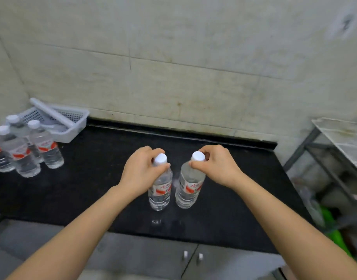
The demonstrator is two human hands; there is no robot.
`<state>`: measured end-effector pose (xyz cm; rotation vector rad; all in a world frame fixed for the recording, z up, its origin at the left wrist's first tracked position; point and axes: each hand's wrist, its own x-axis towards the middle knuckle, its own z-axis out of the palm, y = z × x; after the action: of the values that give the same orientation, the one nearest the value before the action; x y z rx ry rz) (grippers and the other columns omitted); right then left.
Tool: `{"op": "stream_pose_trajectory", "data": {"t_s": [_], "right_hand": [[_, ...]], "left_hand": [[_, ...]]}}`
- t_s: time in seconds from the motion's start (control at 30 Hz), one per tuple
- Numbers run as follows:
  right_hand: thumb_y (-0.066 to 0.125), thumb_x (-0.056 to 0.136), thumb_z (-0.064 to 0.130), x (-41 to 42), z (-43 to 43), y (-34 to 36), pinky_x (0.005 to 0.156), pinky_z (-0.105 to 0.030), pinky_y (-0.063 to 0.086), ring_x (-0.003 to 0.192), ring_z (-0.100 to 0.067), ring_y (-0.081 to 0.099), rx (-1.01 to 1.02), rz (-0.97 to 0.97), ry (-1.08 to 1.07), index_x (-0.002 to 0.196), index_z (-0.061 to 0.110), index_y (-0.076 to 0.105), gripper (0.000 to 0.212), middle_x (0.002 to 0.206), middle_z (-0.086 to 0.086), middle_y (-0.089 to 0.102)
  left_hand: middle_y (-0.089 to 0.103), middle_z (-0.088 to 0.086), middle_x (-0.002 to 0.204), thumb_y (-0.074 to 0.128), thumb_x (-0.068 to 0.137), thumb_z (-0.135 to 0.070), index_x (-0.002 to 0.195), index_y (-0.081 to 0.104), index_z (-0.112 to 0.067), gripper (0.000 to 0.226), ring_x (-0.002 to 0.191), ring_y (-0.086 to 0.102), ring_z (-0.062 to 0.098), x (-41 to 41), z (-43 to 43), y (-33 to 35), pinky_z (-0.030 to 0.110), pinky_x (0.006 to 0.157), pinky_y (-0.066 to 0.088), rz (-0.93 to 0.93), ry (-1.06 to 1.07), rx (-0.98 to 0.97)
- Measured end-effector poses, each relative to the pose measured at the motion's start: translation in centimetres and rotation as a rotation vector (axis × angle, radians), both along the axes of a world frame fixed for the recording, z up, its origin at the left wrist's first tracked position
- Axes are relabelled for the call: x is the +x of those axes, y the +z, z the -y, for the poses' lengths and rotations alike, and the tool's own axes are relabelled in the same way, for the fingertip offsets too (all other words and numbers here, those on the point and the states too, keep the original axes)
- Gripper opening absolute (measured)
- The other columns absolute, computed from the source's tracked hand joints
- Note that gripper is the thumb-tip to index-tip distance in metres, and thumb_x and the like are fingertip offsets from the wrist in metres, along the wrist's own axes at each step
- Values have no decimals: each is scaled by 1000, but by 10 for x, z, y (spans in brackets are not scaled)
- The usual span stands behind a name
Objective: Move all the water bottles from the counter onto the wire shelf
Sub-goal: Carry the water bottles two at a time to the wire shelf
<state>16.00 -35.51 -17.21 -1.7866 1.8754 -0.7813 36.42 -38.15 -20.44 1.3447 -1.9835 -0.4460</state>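
Note:
Two clear water bottles with white caps and red labels are upright over the middle of the black counter (92, 188). My left hand (142, 170) grips the neck of the left bottle (160, 190). My right hand (215, 165) grips the neck of the right bottle (188, 188). Whether their bases touch the counter I cannot tell. A group of several more bottles (24, 150) stands at the counter's far left. The wire shelf (343, 138) stands to the right of the counter, with its top tier showing.
A white plastic basket (68, 122) sits at the back left against the tiled wall, behind the group of bottles. Grey cabinet doors (173, 257) run below the counter's front edge. Something green (331, 223) lies under the shelf at the right.

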Motion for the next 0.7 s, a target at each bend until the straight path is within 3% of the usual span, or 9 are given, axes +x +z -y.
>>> {"op": "stream_pose_trajectory", "data": {"t_s": [0.2,0.3,0.4,0.53,0.7], "right_hand": [[74,76,32,-120,-48,38,56,-29,40,64,-12,53,-75,-7,-137,82,13,70,21,67,3,60],[73,75,32,-178,-66,57,51,-28,32,54,-10,41,-138,-15,-224,67,8,62,28,56,4,47],[75,77,29,-234,-86,80,44,-18,28,50,-5,42,-203,-18,-332,61,14,61,26,52,7,49],[75,78,29,-304,-105,104,49,-24,30,51,-7,45,-274,-32,-412,70,14,67,19,54,7,52],[71,81,32,-397,-120,135,45,-21,27,46,-4,40,-334,-132,-482,69,3,63,33,53,3,48]], "left_hand": [[60,1,79,74,77,-28,100,70,-22,24,75,55,14,-128,-28,39,32,71,47,-149,-148,-11],[65,3,83,75,76,-28,94,71,-22,20,78,59,17,-191,-34,64,39,75,51,-196,-248,-22],[64,3,77,74,76,-28,85,72,-20,12,75,59,19,-254,-36,88,44,73,52,-222,-350,-50],[65,6,75,73,73,-31,79,69,-17,16,75,61,21,-332,-38,112,48,72,52,-248,-486,-72],[68,16,80,74,70,-26,79,67,-10,20,79,64,27,-428,-35,133,49,74,54,-313,-561,-75]]}}
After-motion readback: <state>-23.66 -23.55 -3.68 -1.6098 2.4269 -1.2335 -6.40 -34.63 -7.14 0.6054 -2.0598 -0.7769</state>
